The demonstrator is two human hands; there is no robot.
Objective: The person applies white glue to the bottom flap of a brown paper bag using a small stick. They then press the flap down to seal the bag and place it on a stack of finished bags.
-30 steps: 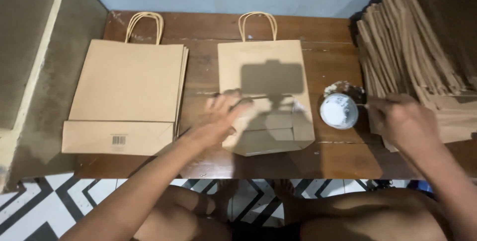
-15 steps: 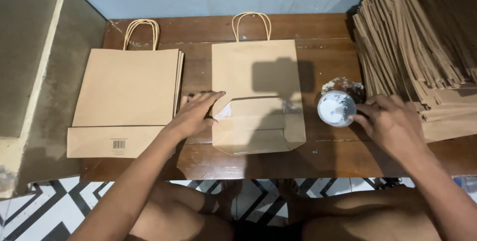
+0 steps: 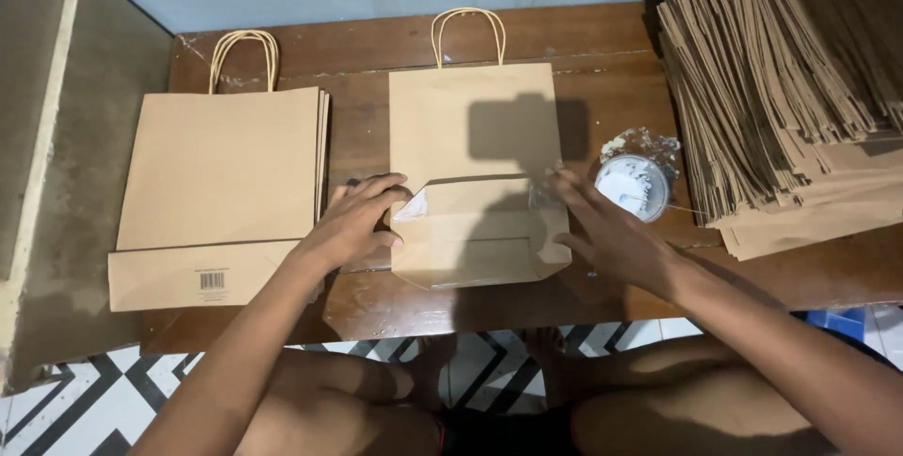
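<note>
A brown paper bag [image 3: 475, 174] lies flat at the middle of the wooden table [image 3: 602, 52], its twisted yellow handles pointing to the far edge and its bottom end toward the person. The bottom flaps are partly folded open, with a pale glued patch showing at the left corner of the fold.

The left hand [image 3: 353, 221] rests on that left corner, fingers spread and pressing flat on the flap beside the pale patch; it clasps nothing. The right hand [image 3: 607, 230] lies open at the bag's right edge, fingers stretched apart with the tips touching the right corner of the fold, nothing clamped in it.

Just right of this hand stands a small round tub [image 3: 635, 183] of white paste, with dried white smears on the wood behind it. Further right, a tall heap [image 3: 790, 89] of flat brown bag blanks fans across the table corner.

To the left lies a stack [image 3: 221, 193] of finished bags, handles away, bottom folded up, with a small black barcode label on the fold near the table's front edge.
</note>
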